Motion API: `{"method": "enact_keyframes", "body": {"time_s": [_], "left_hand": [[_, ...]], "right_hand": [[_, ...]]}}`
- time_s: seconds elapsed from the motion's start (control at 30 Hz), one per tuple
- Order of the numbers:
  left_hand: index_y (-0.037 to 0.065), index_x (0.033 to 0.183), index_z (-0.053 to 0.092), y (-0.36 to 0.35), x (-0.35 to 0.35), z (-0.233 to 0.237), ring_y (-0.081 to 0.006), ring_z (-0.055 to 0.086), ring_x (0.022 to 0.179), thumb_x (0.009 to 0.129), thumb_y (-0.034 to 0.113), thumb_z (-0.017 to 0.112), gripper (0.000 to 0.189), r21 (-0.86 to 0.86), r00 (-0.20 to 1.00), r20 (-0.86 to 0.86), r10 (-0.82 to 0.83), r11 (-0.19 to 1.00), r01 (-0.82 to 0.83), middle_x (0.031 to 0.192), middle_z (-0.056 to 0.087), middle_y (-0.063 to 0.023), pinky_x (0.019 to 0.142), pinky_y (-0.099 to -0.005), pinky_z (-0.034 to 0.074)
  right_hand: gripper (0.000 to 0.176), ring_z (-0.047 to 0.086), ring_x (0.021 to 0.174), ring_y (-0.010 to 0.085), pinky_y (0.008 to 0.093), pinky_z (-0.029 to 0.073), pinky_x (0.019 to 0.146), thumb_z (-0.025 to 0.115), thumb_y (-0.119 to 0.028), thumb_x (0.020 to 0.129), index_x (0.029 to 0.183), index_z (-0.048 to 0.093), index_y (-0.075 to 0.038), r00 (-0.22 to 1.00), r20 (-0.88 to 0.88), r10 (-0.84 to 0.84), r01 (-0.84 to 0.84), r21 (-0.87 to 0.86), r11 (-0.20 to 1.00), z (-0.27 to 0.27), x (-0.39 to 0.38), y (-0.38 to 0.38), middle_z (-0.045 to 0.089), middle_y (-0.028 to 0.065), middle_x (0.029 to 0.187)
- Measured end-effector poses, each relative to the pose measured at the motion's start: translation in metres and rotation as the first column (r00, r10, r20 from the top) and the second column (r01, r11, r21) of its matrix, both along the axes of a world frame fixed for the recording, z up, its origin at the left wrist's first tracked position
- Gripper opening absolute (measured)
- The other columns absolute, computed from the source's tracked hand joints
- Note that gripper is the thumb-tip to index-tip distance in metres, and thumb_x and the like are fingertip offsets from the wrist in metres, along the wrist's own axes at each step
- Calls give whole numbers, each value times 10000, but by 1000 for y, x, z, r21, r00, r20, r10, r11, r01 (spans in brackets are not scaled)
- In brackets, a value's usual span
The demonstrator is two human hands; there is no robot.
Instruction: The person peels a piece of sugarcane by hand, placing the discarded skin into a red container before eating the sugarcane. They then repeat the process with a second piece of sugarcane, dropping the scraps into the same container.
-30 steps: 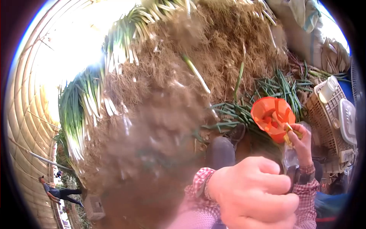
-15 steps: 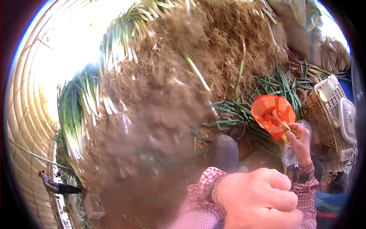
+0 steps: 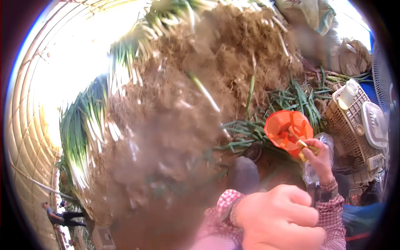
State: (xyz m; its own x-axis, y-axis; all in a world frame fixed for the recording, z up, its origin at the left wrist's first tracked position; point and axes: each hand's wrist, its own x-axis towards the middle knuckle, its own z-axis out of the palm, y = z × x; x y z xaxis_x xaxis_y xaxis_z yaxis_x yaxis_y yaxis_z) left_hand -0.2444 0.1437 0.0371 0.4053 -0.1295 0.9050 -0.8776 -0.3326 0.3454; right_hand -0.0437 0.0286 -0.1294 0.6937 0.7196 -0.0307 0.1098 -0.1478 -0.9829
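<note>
Large and close to the camera, my left hand (image 3: 279, 218) is closed in a fist with its knuckles towards the right; anything inside the fingers is hidden. A watch-like band (image 3: 228, 212) and a red checked cuff are at its wrist. Further out to the right, my right hand (image 3: 318, 156) pinches a small yellow piece (image 3: 304, 151) whose kind I cannot make out. This piece is at the lower rim of an orange bag-like container (image 3: 277, 124) with orange strips inside. Clear plastic (image 3: 326, 143) lies behind the right hand.
Green onions (image 3: 81, 141) with long roots (image 3: 200, 54) lie in a big heap. Cut green leaves (image 3: 306, 100) are scattered near the container. A beige crate (image 3: 339, 114) with a jar (image 3: 348, 93) and a white-lidded box (image 3: 375, 125) stands at right. A person (image 3: 62, 216) stands far left.
The camera view has shifted slightly, so the onions, container and crate appear further left. Both hands keep the same closed shape.
</note>
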Motion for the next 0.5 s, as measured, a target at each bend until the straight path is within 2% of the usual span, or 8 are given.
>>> {"method": "enact_keyframes", "body": {"time_s": [0.03,0.07,0.1,0.13,0.17,0.2,0.27,0.5], "left_hand": [[103,601,320,5,-8,5,-116,360,453,800,-13,571,341,53,974,-221,-40,997,53,613,467,-91,422,-317,330],[95,701,423,-4,4,1,-118,403,461,825,21,596,226,-22,999,12,42,999,-41,670,528,-86,428,-293,316],[87,801,526,-19,22,-6,-120,445,470,851,55,622,112,-127,963,229,144,985,-117,728,588,-81,434,-268,302],[80,902,629,-28,33,-9,-121,487,479,876,90,647,33,-251,868,422,264,953,-168,785,649,-75,440,-244,289],[78,916,625,-25,28,0,-137,515,495,829,55,678,104,-209,904,368,219,966,-149,781,656,-79,459,-254,307],[78,920,622,-27,32,0,-137,515,496,831,59,678,107,-219,890,406,209,967,-127,775,655,-79,461,-255,308],[78,929,616,-30,40,-5,-137,516,498,837,67,679,112,-251,860,464,213,963,-103,765,653,-80,464,-255,310],[75,939,615,-34,51,-6,-143,521,496,859,77,668,96,-279,853,499,151,960,-7,789,651,-87,451,-252,324]], "right_hand": [[217,677,898,97,242,548,794,666,-30,865,1060,677,65,1000,-11,-16,17,35,999,-3,2,-1,734,77,999],[212,679,892,100,241,550,789,664,-27,863,1052,677,68,999,-31,-27,29,64,998,-9,2,-1,734,82,994],[205,683,880,103,241,553,777,669,-33,866,1044,674,69,1000,0,-29,29,72,997,-9,2,-2,734,86,987],[204,684,876,103,242,554,775,671,-34,867,1044,673,69,999,-2,-38,38,98,995,-12,5,-3,734,85,984],[204,685,871,102,244,556,772,672,-34,869,1044,673,68,999,-7,-42,43,123,992,-13,5,0,734,84,981],[203,685,867,102,245,557,769,674,-35,870,1045,672,68,999,-18,-38,40,143,989,-11,2,0,734,83,979],[197,687,869,101,246,559,774,676,-25,872,1045,669,69,999,29,-15,13,56,998,-4,0,-3,735,84,979],[195,692,857,103,246,557,773,676,-22,856,1027,673,72,997,62,-36,33,53,998,-3,0,-5,740,85,963]]}}
